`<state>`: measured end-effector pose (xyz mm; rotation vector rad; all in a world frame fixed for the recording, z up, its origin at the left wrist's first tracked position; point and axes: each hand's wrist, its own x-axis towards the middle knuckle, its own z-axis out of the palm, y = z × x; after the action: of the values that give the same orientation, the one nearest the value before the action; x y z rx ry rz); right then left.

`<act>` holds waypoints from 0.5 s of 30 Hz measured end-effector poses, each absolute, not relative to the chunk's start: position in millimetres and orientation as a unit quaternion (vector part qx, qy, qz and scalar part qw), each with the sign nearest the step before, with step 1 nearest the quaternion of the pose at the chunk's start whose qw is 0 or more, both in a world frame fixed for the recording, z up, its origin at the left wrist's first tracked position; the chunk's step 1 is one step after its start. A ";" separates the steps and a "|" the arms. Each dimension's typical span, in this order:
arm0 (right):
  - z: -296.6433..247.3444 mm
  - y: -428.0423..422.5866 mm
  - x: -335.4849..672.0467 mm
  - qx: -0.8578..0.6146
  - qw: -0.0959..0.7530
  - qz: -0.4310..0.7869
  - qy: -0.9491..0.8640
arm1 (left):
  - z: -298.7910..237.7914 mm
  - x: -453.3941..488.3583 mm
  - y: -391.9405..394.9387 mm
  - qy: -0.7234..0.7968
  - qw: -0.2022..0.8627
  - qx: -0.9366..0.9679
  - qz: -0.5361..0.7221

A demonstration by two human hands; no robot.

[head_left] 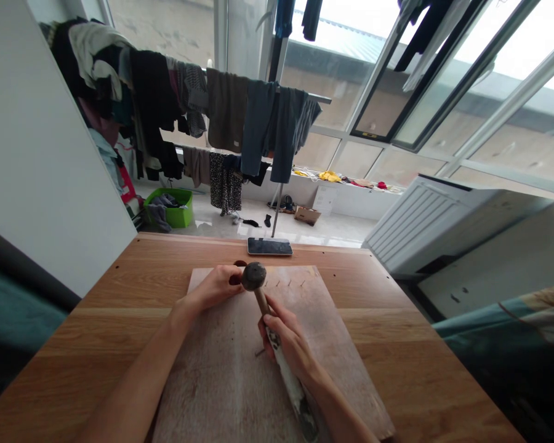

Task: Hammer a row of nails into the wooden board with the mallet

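My right hand (286, 335) is wrapped round the handle of a hammer (253, 276). The dark, rounded head is raised towards the far side of a worn wooden board (212, 369), and the worn whitish handle slants back to the lower right. My left hand (219, 287) is closed at the board's far left part, close beside the hammer head. Its fingertips are partly hidden there, beside a dark brown round object (235, 279) whose kind I cannot tell. Several thin nails (290, 283) stand in a row right of the hammer head. One loose nail (259, 353) lies near my right hand.
The board lies on a wood-grain table (383, 338). A phone (270, 247) rests at the table's far edge. Beyond it are a rack of hanging clothes (228, 111), a green basin (180, 209) and a cardboard box (307, 215). A white ribbed cabinet (410, 215) stands right.
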<state>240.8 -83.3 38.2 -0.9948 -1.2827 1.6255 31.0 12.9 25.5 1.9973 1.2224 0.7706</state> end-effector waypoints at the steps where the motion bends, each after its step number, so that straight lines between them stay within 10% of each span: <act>1: 38.8 -83.7 240.9 -0.395 0.410 0.648 -0.507 | 26.5 31.0 12.7 0.468 0.331 0.766 0.291; 15: 48.8 -80.1 260.0 -0.431 0.540 0.601 -0.402 | 82.3 81.1 -32.1 0.426 0.264 0.861 0.086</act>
<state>260.0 -80.1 48.8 -1.0233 -0.9554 1.4283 81.1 -32.1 82.3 2.3283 1.1508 0.2311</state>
